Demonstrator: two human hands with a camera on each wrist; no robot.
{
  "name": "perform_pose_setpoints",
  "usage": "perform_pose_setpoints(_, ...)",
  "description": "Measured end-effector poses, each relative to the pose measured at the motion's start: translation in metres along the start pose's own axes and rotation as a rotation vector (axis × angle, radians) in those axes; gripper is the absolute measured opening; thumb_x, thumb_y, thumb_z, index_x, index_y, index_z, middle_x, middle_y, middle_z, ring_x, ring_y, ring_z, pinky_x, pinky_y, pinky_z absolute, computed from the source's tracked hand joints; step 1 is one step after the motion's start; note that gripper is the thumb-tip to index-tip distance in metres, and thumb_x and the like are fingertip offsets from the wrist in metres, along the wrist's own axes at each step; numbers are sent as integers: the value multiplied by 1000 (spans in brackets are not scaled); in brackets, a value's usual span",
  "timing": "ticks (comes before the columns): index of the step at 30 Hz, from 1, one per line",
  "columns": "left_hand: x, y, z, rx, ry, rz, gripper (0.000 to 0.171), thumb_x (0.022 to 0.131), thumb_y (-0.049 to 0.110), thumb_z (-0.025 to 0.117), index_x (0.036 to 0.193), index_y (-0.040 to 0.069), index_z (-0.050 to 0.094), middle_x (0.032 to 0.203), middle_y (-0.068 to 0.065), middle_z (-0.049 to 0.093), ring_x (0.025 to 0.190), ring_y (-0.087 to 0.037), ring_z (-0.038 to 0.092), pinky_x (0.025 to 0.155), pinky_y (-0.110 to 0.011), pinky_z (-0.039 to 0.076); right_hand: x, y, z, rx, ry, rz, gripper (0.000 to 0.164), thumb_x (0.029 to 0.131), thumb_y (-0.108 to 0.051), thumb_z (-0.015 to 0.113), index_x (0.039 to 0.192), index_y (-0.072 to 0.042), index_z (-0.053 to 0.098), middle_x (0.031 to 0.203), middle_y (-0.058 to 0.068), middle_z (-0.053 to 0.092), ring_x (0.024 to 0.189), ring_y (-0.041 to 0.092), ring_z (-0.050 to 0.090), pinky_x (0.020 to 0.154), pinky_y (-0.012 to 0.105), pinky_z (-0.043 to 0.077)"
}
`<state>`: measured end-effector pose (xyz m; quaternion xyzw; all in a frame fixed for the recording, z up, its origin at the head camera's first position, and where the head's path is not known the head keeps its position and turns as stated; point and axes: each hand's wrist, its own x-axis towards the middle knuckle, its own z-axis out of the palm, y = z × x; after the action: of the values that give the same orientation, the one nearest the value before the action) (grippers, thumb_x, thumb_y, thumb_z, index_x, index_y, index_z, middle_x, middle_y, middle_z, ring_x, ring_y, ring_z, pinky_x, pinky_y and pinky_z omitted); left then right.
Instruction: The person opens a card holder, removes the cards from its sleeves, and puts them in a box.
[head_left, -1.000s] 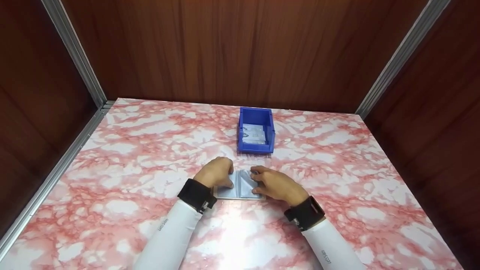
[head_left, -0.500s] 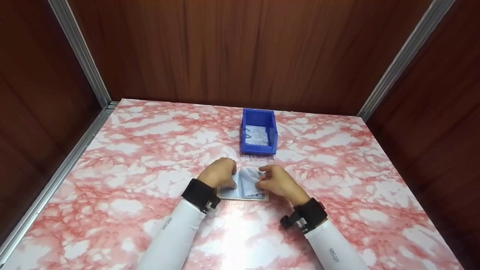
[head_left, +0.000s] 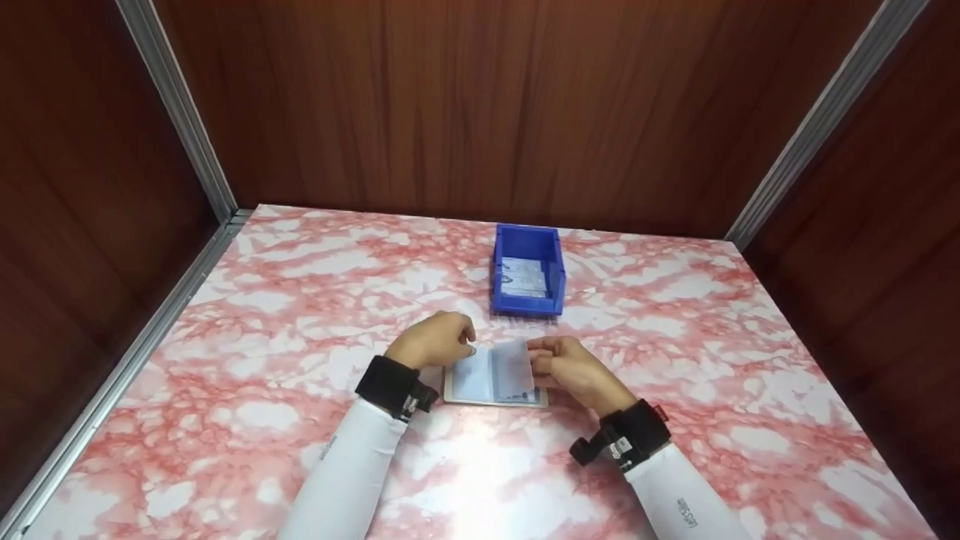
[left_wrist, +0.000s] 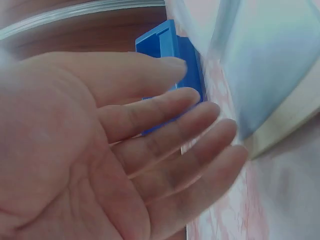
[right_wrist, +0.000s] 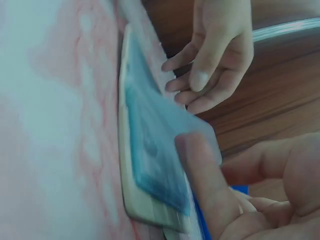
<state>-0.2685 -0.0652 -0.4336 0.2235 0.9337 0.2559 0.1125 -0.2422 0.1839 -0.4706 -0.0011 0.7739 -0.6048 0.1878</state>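
Observation:
An open booklet (head_left: pixel 471 382) with translucent plastic pages and a pale, round-cornered cover lies on the table. Its right-hand plastic page (right_wrist: pixel 167 130) is lifted at an angle; beneath it some dark print shows. At the raised edge, my right hand (head_left: pixel 574 369) holds this page, thumb on one face and fingers behind. My left hand (head_left: pixel 433 341) hovers at the booklet's upper left, holding nothing. In the left wrist view its fingers (left_wrist: pixel 175 130) are extended and slightly bent, apart from the pages.
A blue plastic bin (head_left: pixel 527 306) stands beyond the booklet, with several flat, pale printed pieces (head_left: pixel 523 277) inside. Dark wood-grain panels (head_left: pixel 450 112) enclose the back and sides of the red-and-white marbled table (head_left: pixel 315 300).
The right-hand page has been raised from the booklet by the right hand. The left hand has drawn up off the left page. The head view has shifted slightly.

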Motion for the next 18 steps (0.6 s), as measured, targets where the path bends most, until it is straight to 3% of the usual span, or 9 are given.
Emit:
perform_pose_setpoints(6,-2,-5,-4,14,-19,-29,28,94,20,65,116,3,70,111,-12,73,99,-23,66,93,-42,56,5,-9,11,-139,1,-102,53,88,7,57,141,2,54,135,22,64,112,24,67,87,28,59)
perform_pose_setpoints(10,-4,-8,-6,40,-42,-48,30,91,12,59,117,3,70,119,-12,73,108,-27,68,98,-43,56,8,-17,28,-272,-37,-234,49,89,5,63,138,8,54,132,27,65,120,36,66,95,36,60)
perform_pose_setpoints(13,-6,-10,-8,47,-57,-77,32,91,9,56,119,3,70,123,-13,72,110,-27,67,99,-43,55,9,-20,46,-448,-54,-366,46,88,3,69,132,7,58,125,24,69,117,37,68,99,43,59)
perform_pose_setpoints(18,-5,-10,-10,35,-75,-111,36,91,7,54,124,2,68,129,-13,70,106,-24,64,96,-41,55,4,-16,69,-880,-17,-607,33,82,-2,77,115,-1,71,112,13,75,107,27,72,95,42,59)
